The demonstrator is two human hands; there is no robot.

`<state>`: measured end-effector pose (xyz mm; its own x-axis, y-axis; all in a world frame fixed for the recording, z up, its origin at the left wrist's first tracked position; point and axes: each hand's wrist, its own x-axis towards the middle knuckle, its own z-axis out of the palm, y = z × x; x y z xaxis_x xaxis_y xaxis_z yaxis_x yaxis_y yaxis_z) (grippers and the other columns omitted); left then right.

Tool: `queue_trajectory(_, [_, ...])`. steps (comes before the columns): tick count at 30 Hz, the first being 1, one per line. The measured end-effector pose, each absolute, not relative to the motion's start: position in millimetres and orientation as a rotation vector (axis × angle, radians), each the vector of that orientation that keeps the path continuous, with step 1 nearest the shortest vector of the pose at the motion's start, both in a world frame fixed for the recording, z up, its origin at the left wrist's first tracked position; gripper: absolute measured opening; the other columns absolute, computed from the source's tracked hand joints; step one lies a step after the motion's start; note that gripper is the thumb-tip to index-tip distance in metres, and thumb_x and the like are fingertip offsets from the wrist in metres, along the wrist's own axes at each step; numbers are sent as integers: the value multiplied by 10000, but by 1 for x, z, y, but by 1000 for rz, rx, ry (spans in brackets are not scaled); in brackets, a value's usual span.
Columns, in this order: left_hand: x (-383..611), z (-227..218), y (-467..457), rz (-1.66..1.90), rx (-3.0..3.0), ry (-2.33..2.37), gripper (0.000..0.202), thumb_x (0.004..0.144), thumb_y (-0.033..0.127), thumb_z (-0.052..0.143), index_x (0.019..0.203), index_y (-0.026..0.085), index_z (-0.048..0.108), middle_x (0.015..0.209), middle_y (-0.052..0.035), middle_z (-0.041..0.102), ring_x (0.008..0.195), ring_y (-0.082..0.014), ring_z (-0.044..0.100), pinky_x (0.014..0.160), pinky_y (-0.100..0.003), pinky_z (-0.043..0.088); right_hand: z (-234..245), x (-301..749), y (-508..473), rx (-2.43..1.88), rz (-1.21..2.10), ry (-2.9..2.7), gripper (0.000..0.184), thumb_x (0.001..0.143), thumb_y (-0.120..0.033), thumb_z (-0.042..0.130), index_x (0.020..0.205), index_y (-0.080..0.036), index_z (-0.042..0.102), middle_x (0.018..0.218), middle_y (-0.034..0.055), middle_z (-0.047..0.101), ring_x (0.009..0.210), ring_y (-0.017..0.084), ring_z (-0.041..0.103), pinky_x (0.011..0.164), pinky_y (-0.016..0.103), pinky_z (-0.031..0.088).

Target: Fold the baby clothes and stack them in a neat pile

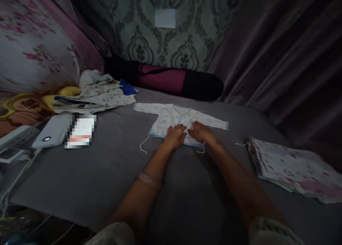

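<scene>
A small white baby shirt (167,118) with blue trim and a faint print lies flat, its sleeves stretched to both sides. Loose white ties hang from its lower corners. My left hand (175,136) rests on the lower front of the shirt, fingers stretched out and thumb apart. Just to the right, my right hand (200,131) touches the shirt front too, with thumb and fingers apart. The cloth directly beneath both palms is hidden.
Crumpled clothes (104,93) lie at the back left, near a white power bank (53,131), a blurred-out card (81,131) and a power strip (18,138). A black and maroon bolster-shaped bag (162,79) lines the wall. Folded printed cloth (291,166) is at right.
</scene>
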<state>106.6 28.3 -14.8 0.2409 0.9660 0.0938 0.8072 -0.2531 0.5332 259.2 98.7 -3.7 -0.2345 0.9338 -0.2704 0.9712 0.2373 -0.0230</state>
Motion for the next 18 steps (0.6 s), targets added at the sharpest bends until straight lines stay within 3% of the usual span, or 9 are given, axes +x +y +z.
queue_trajectory(2, [101, -11, 31, 657, 2125, 1658, 338, 955, 245, 436, 1273, 218, 546, 1371, -75, 560, 1271, -190, 497, 1085, -382, 340, 7, 257, 111, 1821, -292, 2237, 473, 935, -432, 432, 1271, -134, 582, 1386, 187, 524, 1263, 303, 505, 978, 383, 410])
queue_trajectory(5, [82, -3, 36, 688, 2034, 1869, 322, 943, 227, 437, 1228, 208, 587, 1268, -87, 621, 1207, -222, 531, 1016, -369, 386, 19, 249, 126, 1971, -227, 2252, 346, 928, -349, 439, 1122, -180, 670, 1237, 150, 638, 1170, 277, 574, 880, 336, 439])
queue_trajectory(12, [10, 8, 38, 555, 1478, 2385, 236, 899, 245, 467, 995, 228, 682, 1077, -113, 708, 1109, -311, 587, 965, -475, 381, 16, 215, 154, 2062, -312, 2529, 283, 873, -197, 477, 974, -220, 740, 1015, 77, 726, 980, 202, 643, 753, 234, 435])
queue_trajectory(18, [-8, 11, 40, 425, 1258, 2307, 145, 830, 293, 568, 869, 239, 697, 1055, -90, 729, 1074, -290, 627, 1016, -490, 338, 3, 193, 177, 2095, -402, 2445, 296, 885, -327, 516, 989, -155, 734, 1027, 146, 715, 1033, 256, 635, 832, 308, 472])
